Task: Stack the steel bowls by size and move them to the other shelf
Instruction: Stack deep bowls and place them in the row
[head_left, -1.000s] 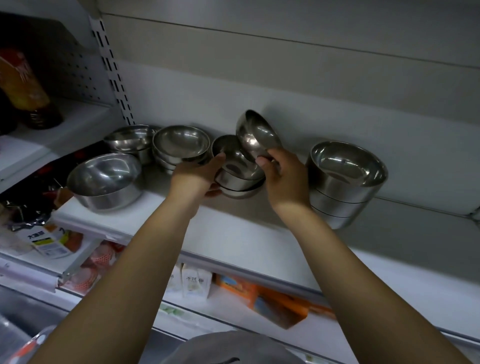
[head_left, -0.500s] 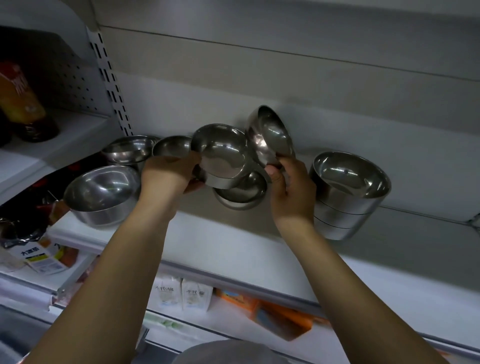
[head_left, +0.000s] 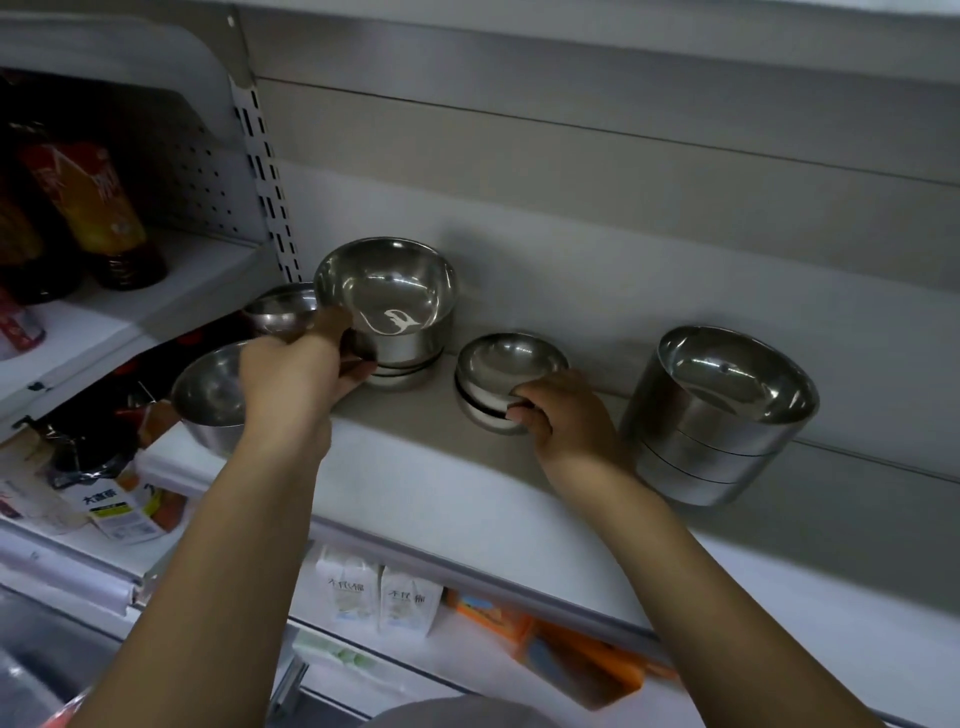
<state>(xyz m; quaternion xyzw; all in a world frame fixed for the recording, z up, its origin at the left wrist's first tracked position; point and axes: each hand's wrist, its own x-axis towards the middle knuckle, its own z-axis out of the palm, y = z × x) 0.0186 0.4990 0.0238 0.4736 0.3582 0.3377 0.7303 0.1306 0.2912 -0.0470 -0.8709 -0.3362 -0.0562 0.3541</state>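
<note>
My left hand (head_left: 296, 374) grips the rim of a steel bowl (head_left: 387, 296) resting on top of a short stack (head_left: 400, 371) at the shelf's back left. My right hand (head_left: 566, 415) holds the side of a small stack of two shallow bowls (head_left: 506, 379) in the middle of the shelf. A tall stack of three larger bowls (head_left: 717, 415) stands to the right, apart from my hands. Behind my left hand sits another bowl (head_left: 280, 309), and a single bowl (head_left: 210, 395) stands near the shelf's left front corner, partly hidden by my wrist.
The white shelf (head_left: 415, 488) has a slotted upright (head_left: 262, 171) at its left end. Bottles (head_left: 88, 208) stand on the neighbouring shelf at left. Cartons (head_left: 379, 597) and packets sit on the shelf below.
My left hand carried its bowl left and set it onto the back-left stack. My right hand lowered its tilted bowl onto the small bowl on the shelf. The view shifted.
</note>
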